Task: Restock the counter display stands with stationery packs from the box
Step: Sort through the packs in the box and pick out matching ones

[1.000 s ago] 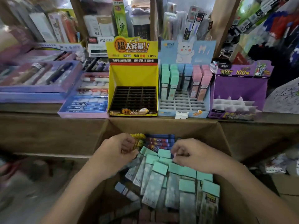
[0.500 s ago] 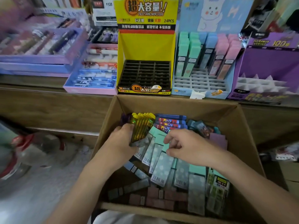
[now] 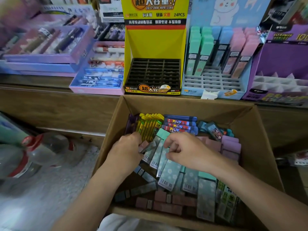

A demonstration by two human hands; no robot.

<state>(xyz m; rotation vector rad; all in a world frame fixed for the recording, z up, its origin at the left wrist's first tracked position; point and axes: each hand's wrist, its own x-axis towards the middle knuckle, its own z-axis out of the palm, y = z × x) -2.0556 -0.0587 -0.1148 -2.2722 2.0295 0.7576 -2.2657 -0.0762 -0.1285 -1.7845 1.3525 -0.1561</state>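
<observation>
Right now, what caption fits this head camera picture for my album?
Left hand and right hand rummage among stationery packs in a cardboard box by an empty yellow stand.

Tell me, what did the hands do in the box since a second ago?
The left grip slid off the yellow packs and now pinches a pink-capped pack beside them. The view also tipped down toward the box. The right grip stays curled over the mint packs; whether it holds one is unclear. The display stands stayed as they were.
</observation>
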